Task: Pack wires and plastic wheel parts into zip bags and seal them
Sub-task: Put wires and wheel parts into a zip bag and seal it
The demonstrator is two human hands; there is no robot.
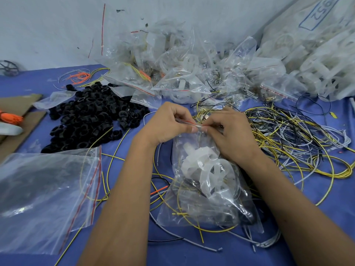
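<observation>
Bag (207,191): on blue worktop (307,237), holds white wheel part (203,166) and wires
Left hand (169,121): pinches bag's zip strip
Right hand (228,131): pinches same strip, thumbs touching
Black parts (90,116): left of bag

Large sack (315,35), upper right: cut off by frame edges. Dark wheel (8,67), far left: half out of view. Zip bag (207,181), centre: seal strip hidden under fingertips; possibly wires inside, blurred by creased plastic.
</observation>
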